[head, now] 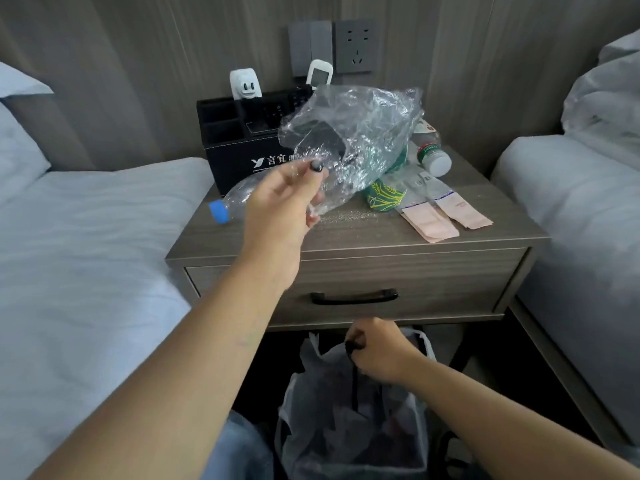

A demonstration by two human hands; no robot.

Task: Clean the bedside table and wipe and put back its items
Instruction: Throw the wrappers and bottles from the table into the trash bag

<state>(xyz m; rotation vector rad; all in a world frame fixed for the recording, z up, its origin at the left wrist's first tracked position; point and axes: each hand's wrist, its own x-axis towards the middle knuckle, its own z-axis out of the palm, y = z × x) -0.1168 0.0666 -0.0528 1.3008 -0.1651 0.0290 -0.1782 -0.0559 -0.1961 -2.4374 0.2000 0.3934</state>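
Note:
My left hand [291, 192] pinches a crumpled clear plastic wrapper [356, 133] and holds it up above the grey wooden bedside table [363, 233]. Low down in front of the drawer, my right hand [377, 351] grips the rim of a pale bin bag [349, 420] lining a waste bin. On the table lie an empty clear bottle with a blue cap [228, 199], a green patterned cup [384, 194], a small white bottle with a green label [434, 157] and several pink and white sachets [440, 213]. Crumbs [346, 216] are scattered near the front.
A black organiser box [235, 133] at the back left holds remotes and a white charger [244, 84]. Wall sockets [356, 46] sit above. White beds flank the table, one on the left [86, 254] and one on the right [581, 209]. The drawer handle [353, 296] is black.

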